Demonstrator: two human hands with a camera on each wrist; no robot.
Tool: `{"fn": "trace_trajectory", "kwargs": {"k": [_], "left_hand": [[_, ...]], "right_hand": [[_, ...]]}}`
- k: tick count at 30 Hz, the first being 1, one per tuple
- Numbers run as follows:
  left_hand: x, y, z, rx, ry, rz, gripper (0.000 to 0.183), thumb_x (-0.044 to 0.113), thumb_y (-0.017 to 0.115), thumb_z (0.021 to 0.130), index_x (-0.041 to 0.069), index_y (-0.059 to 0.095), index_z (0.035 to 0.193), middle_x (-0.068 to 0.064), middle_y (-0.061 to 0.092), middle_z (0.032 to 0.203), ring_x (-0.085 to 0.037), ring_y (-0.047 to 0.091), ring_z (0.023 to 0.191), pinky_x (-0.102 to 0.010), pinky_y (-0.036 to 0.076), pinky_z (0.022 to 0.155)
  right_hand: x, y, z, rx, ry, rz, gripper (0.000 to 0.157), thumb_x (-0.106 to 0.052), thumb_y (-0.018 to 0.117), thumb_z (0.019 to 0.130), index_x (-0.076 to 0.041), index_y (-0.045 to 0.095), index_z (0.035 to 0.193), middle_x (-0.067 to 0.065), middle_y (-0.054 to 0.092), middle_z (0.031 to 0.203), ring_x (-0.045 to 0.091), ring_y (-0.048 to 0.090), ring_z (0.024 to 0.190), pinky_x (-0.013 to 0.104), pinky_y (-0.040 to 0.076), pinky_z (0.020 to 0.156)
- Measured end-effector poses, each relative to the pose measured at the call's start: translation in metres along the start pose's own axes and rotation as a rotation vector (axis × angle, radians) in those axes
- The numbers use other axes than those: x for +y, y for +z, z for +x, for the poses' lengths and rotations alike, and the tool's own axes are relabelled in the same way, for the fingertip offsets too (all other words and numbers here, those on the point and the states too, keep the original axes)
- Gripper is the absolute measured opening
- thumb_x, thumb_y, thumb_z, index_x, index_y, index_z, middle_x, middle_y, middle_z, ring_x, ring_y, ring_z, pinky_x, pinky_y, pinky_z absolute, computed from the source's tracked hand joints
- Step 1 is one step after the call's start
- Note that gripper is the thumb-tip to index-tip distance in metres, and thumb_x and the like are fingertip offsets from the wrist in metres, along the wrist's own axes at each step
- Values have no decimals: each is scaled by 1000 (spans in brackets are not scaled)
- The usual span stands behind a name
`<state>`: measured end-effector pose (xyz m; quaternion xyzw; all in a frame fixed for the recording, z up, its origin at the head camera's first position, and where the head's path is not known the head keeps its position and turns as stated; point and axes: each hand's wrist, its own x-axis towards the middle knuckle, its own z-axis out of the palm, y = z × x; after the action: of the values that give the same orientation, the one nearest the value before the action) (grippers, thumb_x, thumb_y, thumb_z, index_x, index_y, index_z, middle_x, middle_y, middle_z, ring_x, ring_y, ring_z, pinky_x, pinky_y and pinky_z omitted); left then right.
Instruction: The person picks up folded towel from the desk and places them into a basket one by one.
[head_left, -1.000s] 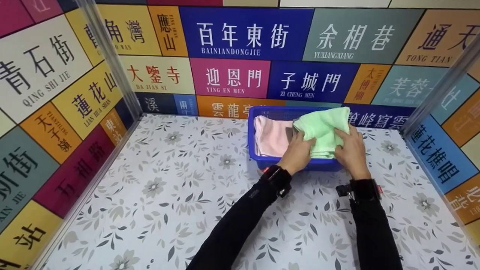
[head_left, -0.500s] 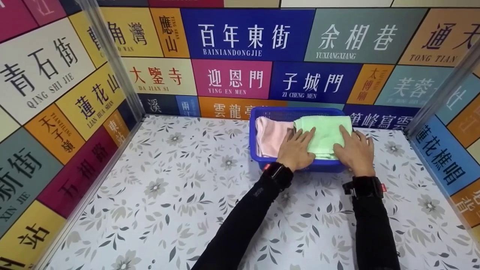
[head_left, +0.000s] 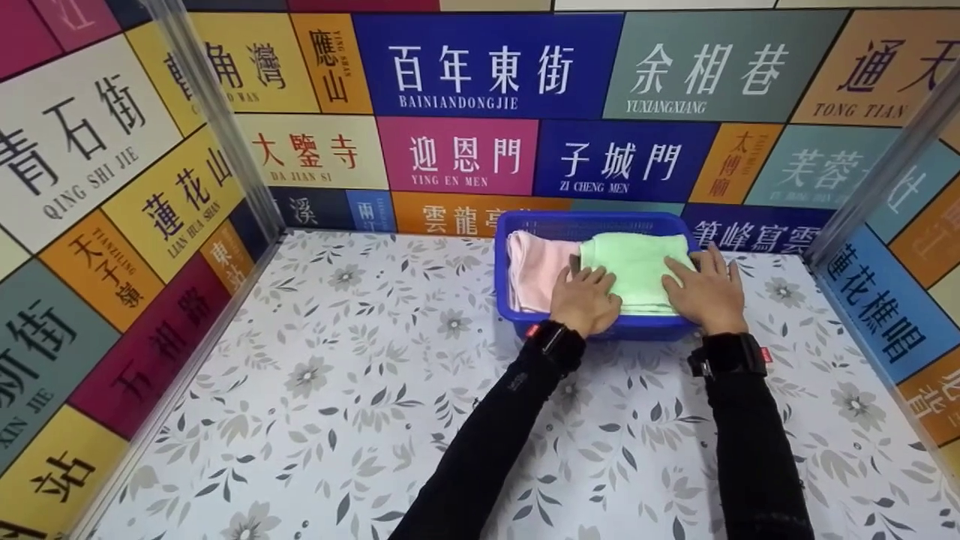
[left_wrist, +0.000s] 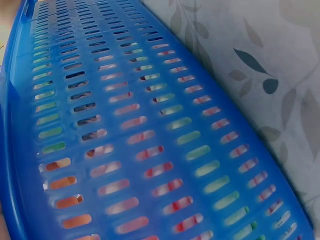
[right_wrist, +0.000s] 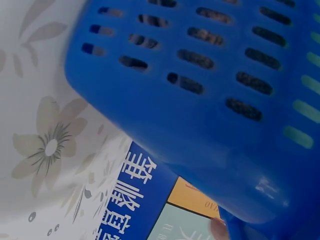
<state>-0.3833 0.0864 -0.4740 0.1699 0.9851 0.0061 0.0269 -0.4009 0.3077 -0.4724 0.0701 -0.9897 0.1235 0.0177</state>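
A folded light green towel lies flat on top of the right part of a blue plastic basket. Beside it on the left is a folded pink towel, with a small strip of dark brown cloth showing between the two. My left hand rests with spread fingers on the green towel's front left corner. At the right side, my right hand touches the towel's edge, its other fingers stretched over the basket rim. The left wrist view shows the slotted basket wall; the right wrist view shows a basket corner.
The basket stands on a table with a floral cover, close to the back wall panel printed with colourful signs. Similar side panels rise at left and right. Through the basket slots, layers of coloured cloth are visible.
The green towel's raised back corner has come down, and the towel now lies flat in the basket. My hands went from gripping its sides to resting on it with spread fingers.
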Motion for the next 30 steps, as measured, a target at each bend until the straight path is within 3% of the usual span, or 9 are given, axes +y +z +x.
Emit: {"fn": "trace_trajectory", "kwargs": {"k": [4, 8, 15, 19, 23, 30], "left_hand": [[1, -1, 0, -18, 19, -5, 57, 45, 16, 110, 34, 24, 165, 13, 22, 172, -9, 22, 158, -41, 13, 131], [1, -1, 1, -33, 17, -33, 58, 48, 14, 109, 35, 23, 165, 14, 21, 172, -8, 22, 158, -40, 14, 131], [0, 0, 0, -45, 6, -68, 59, 52, 13, 110, 35, 22, 165, 14, 19, 172, -10, 24, 158, -42, 15, 131], [-2, 1, -2, -33, 14, -89, 59, 51, 14, 110, 34, 22, 166, 13, 20, 172, -11, 25, 158, -43, 17, 130], [-5, 1, -3, -10, 28, -146, 61, 56, 15, 109, 35, 21, 166, 12, 19, 173, -13, 23, 158, -45, 17, 130], [-18, 1, -9, 103, 138, -134, 62, 61, 15, 109, 36, 20, 166, 8, 17, 174, -18, 23, 159, -46, 17, 130]], "right_hand": [[1, 0, -1, 22, 15, 1, 59, -43, 34, 112, -12, 37, 161, 30, 14, 165, 48, -9, 157, 63, -14, 125], [2, -1, 1, -11, 25, 6, 63, -49, 32, 111, -11, 35, 161, 29, 9, 168, 49, -10, 157, 67, -9, 124], [1, 0, 0, -29, 25, 15, 63, -48, 34, 111, -10, 36, 161, 28, 9, 170, 48, -8, 157, 69, -7, 124], [0, 2, -2, 6, 13, 32, 62, -47, 36, 111, -10, 37, 160, 28, 12, 169, 49, -3, 157, 69, -5, 124], [-2, 5, -4, 116, 2, 34, 59, -43, 41, 110, -10, 41, 159, 29, 22, 166, 52, 9, 155, 67, 2, 126], [-8, 18, -13, 458, -25, 76, 42, -26, 53, 107, -2, 62, 141, 30, 42, 156, 50, 28, 150, 56, 13, 129]]}}
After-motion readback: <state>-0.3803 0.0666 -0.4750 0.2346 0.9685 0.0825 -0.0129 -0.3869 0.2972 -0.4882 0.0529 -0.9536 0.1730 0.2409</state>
